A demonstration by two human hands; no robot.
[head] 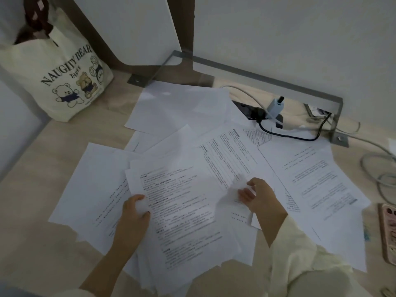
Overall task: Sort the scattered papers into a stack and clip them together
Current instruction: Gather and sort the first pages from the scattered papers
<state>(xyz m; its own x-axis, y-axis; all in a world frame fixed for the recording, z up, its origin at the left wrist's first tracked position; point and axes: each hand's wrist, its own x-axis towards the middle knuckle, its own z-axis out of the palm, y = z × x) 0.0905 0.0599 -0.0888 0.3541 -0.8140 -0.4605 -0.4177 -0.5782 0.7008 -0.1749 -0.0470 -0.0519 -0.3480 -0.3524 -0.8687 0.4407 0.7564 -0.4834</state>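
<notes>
Several white printed sheets lie scattered and overlapping across the light wooden desk [42, 254]. A loose bundle of printed sheets [186, 221] sits in front of me. My left hand [134, 213] grips the bundle's left edge, thumb on top and fingers curled under. My right hand [258, 195] pinches the corner of a printed sheet [231, 159] that lies to the upper right of the bundle. More printed pages [321, 185] spread to the right and blank-looking ones [177, 108] lie at the back. No clip is visible.
A cream tote bag [60, 82] printed with bears stands at the back left. A power socket with plugs and cables [270, 114] sits behind the papers under a grey metal bracket [278, 86]. A phone in a pink case [389, 232] lies at the right edge.
</notes>
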